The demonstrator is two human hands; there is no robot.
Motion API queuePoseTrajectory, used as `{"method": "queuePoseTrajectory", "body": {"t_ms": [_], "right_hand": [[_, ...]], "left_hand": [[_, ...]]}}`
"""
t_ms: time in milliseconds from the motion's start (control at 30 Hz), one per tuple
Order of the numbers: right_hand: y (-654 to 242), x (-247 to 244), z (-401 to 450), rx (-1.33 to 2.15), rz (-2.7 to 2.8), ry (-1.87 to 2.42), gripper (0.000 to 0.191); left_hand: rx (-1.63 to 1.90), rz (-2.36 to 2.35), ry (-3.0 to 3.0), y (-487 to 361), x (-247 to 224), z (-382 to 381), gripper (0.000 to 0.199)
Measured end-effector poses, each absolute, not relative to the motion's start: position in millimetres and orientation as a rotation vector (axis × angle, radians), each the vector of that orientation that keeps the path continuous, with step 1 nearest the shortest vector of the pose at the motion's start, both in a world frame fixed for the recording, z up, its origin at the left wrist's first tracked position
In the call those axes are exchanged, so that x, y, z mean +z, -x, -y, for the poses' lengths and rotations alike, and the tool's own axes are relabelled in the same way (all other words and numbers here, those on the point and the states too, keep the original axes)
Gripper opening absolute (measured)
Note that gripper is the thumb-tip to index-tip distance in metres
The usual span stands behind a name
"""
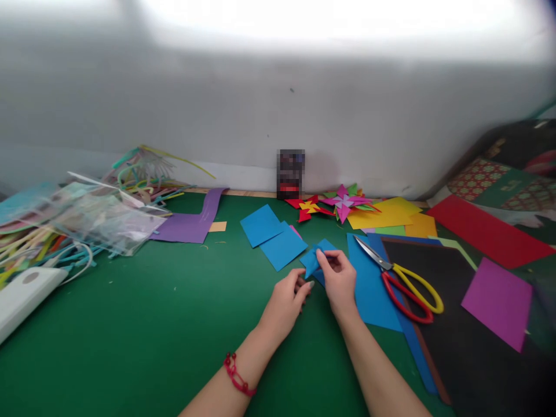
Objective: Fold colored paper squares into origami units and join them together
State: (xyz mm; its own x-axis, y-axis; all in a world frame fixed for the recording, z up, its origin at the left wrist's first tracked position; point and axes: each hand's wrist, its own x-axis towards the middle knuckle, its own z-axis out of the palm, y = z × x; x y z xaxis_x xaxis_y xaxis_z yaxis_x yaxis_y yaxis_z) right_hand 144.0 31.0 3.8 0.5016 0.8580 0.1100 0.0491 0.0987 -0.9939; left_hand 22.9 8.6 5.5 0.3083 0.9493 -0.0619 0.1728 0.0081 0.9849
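Observation:
My right hand [340,279] pinches a small folded blue paper [311,264] between thumb and fingers, above the green table [182,324]. Close to its lower left point is my left hand [284,301], fingers loosely curled and thumb apart from them; whether a fingertip touches the paper I cannot tell. Two blue paper squares, one [262,225] overlapping the other [284,246], lie just beyond my left hand. Part of another blue piece [327,244] shows behind the folded one. Scissors [391,267] with red and yellow handles rest on a large blue sheet [369,292] to the right.
Folded paper stars, one red and yellow [309,207] and one pink [343,201], lie at the back beside yellow paper [386,211]. Red [486,229] and purple sheets [499,302] are far right. Plastic bags [117,217], colourful strips and a white device [30,295] crowd the left.

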Motion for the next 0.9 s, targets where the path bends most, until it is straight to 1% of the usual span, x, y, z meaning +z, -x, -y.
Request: {"method": "queuePoseTrajectory", "body": {"t_ms": [67, 333, 500, 667, 900], "right_hand": [[-142, 4, -31, 0.744, 0.879, 1.331, 0.023], [-133, 7, -27, 0.766, 0.891, 1.316, 0.021], [-126, 7, -24, 0.761, 0.84, 1.326, 0.021], [-121, 6, -21, 0.685, 0.819, 1.38, 0.024], [-119, 9, -19, 0.67, 0.818, 1.378, 0.023]], "left_hand": [[0.832, -1.153, -1.574, -21, 9, -7, 0.024], [0.831, -1.209, -1.61, -20, 9, -5, 0.032], [0.894, -1.218, -1.542, -22, 5, -3, 0.032], [0.973, -1.237, -1.462, -26, 4, 0, 0.035], [1.032, -1.092, -1.122, -35, 4, 2, 0.036]]}}
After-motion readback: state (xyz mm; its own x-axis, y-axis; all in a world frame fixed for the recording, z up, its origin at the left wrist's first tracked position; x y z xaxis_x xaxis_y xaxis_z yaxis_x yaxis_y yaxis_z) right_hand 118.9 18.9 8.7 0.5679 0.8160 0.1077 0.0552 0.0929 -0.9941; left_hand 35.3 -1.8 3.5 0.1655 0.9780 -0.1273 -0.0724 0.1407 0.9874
